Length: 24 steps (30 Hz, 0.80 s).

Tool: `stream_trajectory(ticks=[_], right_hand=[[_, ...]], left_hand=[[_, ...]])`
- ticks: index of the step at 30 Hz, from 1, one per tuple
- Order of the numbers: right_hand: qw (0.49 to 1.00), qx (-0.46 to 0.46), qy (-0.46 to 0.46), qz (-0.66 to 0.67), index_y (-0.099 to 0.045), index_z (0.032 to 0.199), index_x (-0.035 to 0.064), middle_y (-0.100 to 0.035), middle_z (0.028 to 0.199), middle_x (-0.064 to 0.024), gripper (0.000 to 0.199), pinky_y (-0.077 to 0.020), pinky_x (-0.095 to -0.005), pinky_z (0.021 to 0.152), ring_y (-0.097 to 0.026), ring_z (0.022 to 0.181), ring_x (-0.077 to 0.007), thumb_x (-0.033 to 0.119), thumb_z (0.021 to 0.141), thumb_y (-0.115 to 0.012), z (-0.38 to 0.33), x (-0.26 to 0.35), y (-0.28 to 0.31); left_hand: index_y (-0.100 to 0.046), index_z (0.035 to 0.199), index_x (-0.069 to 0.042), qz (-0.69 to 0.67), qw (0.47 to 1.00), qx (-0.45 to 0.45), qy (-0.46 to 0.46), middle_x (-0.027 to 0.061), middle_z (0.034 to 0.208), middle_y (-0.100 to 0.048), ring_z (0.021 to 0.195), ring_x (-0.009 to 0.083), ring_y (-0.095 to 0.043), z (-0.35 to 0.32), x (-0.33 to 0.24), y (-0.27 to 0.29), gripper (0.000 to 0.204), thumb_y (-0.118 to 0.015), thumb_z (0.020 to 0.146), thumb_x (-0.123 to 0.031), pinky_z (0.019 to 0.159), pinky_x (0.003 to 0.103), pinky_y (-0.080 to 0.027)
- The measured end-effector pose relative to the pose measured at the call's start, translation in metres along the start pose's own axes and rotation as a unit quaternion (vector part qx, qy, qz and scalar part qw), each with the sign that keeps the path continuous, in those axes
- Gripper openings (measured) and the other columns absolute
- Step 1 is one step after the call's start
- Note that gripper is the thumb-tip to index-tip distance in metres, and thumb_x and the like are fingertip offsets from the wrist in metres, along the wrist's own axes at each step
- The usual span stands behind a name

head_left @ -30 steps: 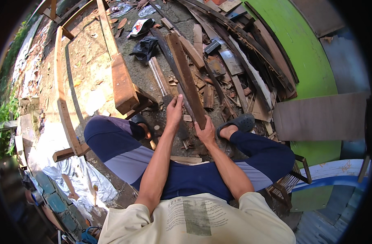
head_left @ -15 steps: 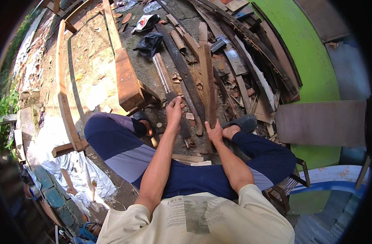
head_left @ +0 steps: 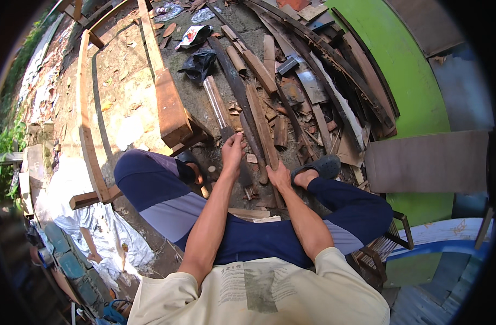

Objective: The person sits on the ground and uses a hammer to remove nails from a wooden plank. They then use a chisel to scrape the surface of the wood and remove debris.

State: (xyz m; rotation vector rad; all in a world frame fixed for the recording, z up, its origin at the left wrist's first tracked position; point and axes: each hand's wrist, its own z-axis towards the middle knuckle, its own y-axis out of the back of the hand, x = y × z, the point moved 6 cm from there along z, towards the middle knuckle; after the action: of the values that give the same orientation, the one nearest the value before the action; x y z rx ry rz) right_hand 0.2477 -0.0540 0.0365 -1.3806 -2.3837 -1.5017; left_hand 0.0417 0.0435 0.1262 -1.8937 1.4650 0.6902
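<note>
My right hand (head_left: 279,176) is closed round the near end of a long brown wooden strip (head_left: 262,122), which slants away and up to the left among the scraps. My left hand (head_left: 233,153) is closed at the dark near part of a long, narrow bar (head_left: 216,105) with a shiny, metal-looking face. Whether the dark piece (head_left: 246,174) below that hand belongs to the same bar, I cannot tell. A long dark beam (head_left: 234,81) lies between the two held things, on the ground. Both hands are held over the ground between my bent legs.
At the left stands a wooden bench-like piece (head_left: 173,111) near a long wooden frame rail (head_left: 83,103). Black plastic (head_left: 198,64) lies ahead. Old boards (head_left: 335,65) are heaped at the right against a green panel (head_left: 405,70). White sheeting (head_left: 115,233) covers ground at the left.
The wooden strip in my right hand has swung with its far end to the left and down, uncovering scraps behind it. My right hand shifted slightly left; my left hand stayed nearly still.
</note>
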Motion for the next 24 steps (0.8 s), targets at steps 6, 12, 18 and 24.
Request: stream_trajectory(ticks=[6,12,18,24], right_hand=[[0.983,-0.122,0.119,0.07,-0.053,0.134,0.0038,-0.063,0.119,-0.025,0.066,-0.0466,-0.0488,0.096,-0.06,0.112,-0.0426,0.035,0.08,-0.077,-0.032,0.04,0.042],[0.933,-0.296,0.206,-0.003,-0.05,0.136,0.0106,-0.053,0.118,-0.0144,0.078,-0.0387,-0.0483,0.1,-0.049,0.116,-0.0358,0.021,0.068,-0.087,-0.072,0.083,0.116],[0.892,-0.361,0.264,-0.067,-0.051,0.137,0.0121,-0.051,0.117,-0.0133,0.081,-0.0373,-0.049,0.097,-0.049,0.115,-0.0348,0.021,0.066,-0.089,-0.131,0.112,0.163],[0.887,-0.347,0.304,-0.032,-0.051,0.14,0.0107,-0.051,0.12,-0.014,0.081,-0.0328,-0.0497,0.099,-0.048,0.115,-0.0342,0.03,0.071,-0.087,-0.175,0.117,0.181]], left_hand=[[-0.057,0.133,-0.005,0.035,0.999,0.007,-0.005,0.0034,0.123,-0.061,0.102,0.0134,-0.06,-0.005,-0.003,0.001,0.057,-0.061,0.097,-0.05,0.087,0.03,-0.048],[-0.046,0.141,-0.002,-0.012,0.988,0.113,-0.103,0.0111,0.132,-0.058,0.117,0.0202,-0.06,-0.023,-0.034,-0.03,0.068,-0.06,0.097,-0.052,0.096,0.038,-0.05],[-0.039,0.14,-0.001,-0.116,0.947,0.236,-0.185,0.0151,0.126,-0.061,0.11,0.0257,-0.067,-0.066,-0.079,-0.046,0.055,-0.054,0.103,-0.038,0.091,0.042,-0.057],[-0.043,0.131,0.0,-0.146,0.939,0.222,-0.218,0.0151,0.118,-0.063,0.101,0.0252,-0.069,-0.071,-0.076,-0.039,0.041,-0.052,0.105,-0.029,0.085,0.044,-0.06]])
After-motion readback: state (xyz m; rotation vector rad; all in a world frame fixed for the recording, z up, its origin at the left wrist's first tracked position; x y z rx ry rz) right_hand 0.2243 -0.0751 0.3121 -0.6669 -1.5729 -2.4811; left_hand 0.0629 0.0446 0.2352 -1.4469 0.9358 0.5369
